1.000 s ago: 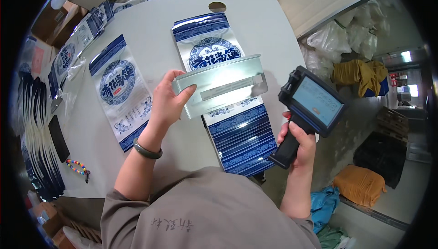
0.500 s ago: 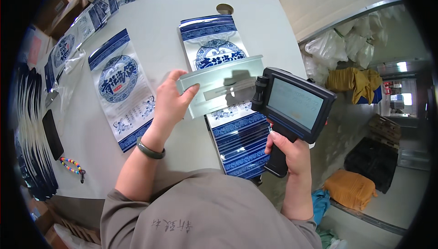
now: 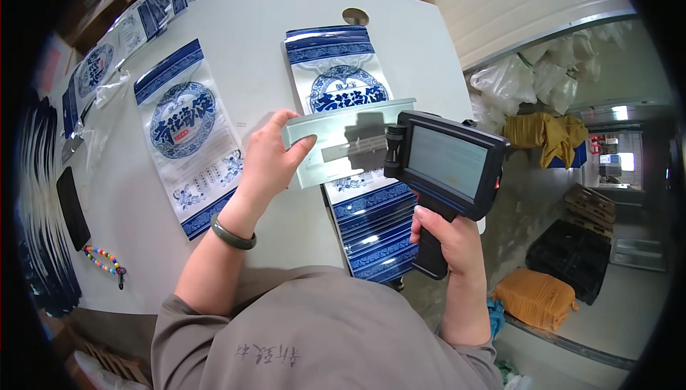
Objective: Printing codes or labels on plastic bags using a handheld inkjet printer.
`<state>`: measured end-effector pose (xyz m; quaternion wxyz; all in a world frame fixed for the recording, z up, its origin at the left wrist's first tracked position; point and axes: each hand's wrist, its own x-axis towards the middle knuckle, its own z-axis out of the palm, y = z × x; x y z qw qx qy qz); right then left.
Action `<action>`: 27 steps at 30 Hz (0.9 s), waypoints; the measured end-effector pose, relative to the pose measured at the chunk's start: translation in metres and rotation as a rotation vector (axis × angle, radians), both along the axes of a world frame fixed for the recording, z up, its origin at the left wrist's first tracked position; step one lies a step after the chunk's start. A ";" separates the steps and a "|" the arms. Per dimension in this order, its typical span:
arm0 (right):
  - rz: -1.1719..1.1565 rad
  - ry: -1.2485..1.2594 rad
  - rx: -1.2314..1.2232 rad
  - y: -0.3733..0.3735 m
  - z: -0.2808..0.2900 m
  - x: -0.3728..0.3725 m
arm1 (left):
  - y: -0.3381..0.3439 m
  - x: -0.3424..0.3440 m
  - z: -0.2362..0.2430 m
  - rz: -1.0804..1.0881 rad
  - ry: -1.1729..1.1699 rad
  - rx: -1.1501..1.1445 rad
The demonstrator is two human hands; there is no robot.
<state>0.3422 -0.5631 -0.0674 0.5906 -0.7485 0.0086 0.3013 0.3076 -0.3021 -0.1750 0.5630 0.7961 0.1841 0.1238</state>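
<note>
My left hand (image 3: 270, 158) grips the left end of a clear greenish plastic template (image 3: 311, 168), thumb on top. A long slot runs through the template, which lies across a stack of blue-and-white printed pouches (image 3: 375, 229). My right hand (image 3: 457, 243) is wrapped round the pistol grip of a black handheld inkjet printer (image 3: 446, 161) with a lit screen. The printer's head is at the template's right end and casts a shadow there; whether it touches is hidden. Left of my left hand, a single flat pouch (image 3: 184, 122) of the same print lies on the table.
More pouches (image 3: 46, 211) are fanned along the white table's (image 3: 279, 261) left edge, near a black phone (image 3: 72, 208) with a beaded strap (image 3: 103, 260). A round hole (image 3: 355, 16) pierces the far side. Right of the table are clear bags (image 3: 504, 79) and an orange sack (image 3: 534, 297).
The printer in my right hand has moved left toward the template's middle, and its shadow on the template has widened. My left hand keeps its hold on the template.
</note>
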 end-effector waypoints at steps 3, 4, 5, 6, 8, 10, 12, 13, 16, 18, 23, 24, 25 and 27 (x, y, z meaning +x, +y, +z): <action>0.009 0.017 -0.018 0.002 -0.002 0.001 | -0.001 0.000 -0.001 0.014 -0.019 0.052; 0.015 0.021 -0.033 0.003 -0.003 0.002 | -0.001 0.000 -0.001 0.014 -0.020 0.051; 0.016 0.021 -0.034 0.004 -0.002 0.002 | 0.000 0.000 0.001 0.011 -0.009 0.052; 0.008 0.021 -0.030 0.005 -0.001 0.003 | 0.000 -0.001 0.002 0.007 0.002 0.052; -0.001 0.019 -0.027 0.008 0.001 0.004 | 0.000 0.000 0.002 0.003 0.016 0.062; -0.019 -0.015 -0.010 0.012 0.002 0.005 | 0.000 0.000 0.000 -0.003 0.028 0.071; -0.006 -0.028 -0.018 0.012 0.000 0.008 | 0.000 0.000 -0.003 0.015 0.018 0.107; 0.008 -0.039 -0.025 0.013 -0.001 0.009 | 0.000 -0.001 -0.003 0.015 0.016 0.105; 0.032 -0.072 -0.067 0.016 -0.003 0.009 | -0.001 -0.001 -0.001 0.021 0.005 0.094; 0.053 -0.042 -0.079 0.021 0.001 0.006 | -0.001 -0.001 0.005 -0.007 0.050 0.030; 0.092 0.054 -0.103 0.043 0.003 -0.007 | 0.001 -0.003 0.005 0.010 0.056 0.035; 0.094 0.051 -0.106 0.046 0.001 -0.008 | 0.000 -0.003 0.005 0.015 0.058 0.027; 0.122 0.062 -0.129 0.050 -0.002 -0.009 | 0.000 -0.003 0.005 0.017 0.055 0.024; 0.158 0.067 -0.174 0.058 -0.006 -0.012 | -0.001 -0.003 0.004 0.018 0.068 0.076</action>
